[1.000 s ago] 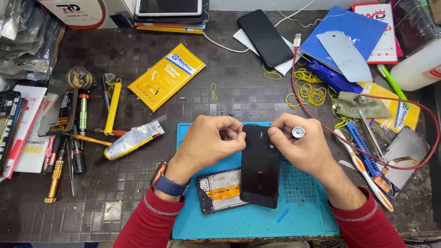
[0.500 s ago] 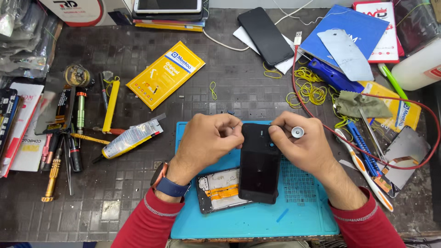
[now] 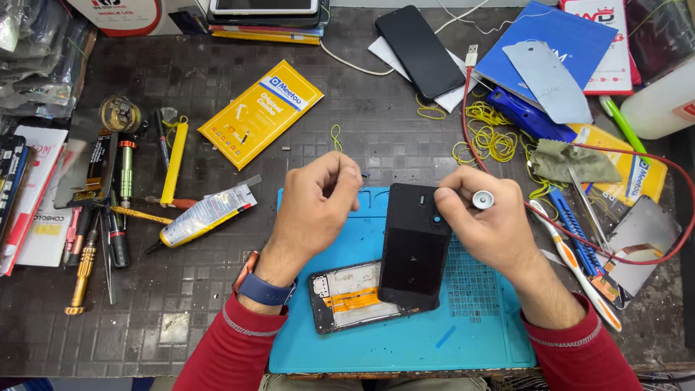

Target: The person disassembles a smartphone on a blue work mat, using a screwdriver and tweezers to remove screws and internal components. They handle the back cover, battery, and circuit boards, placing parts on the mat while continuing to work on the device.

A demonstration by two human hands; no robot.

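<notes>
I see my right hand (image 3: 492,224) pinching a small silver-capped screwdriver (image 3: 482,200) at the black rectangular phone back's (image 3: 416,246) top; left hand (image 3: 315,210) curled shut just left, holding nothing I can make out.

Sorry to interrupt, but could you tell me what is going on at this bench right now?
A person in red sleeves is working on a black phone on a blue mat. The right hand holds a small screwdriver at the phone's top edge, while the left hand is bunched beside it; whether it touches the phone is unclear. The phone lies across an opened phone frame. Tools and a glue tube lie to the left.
</notes>
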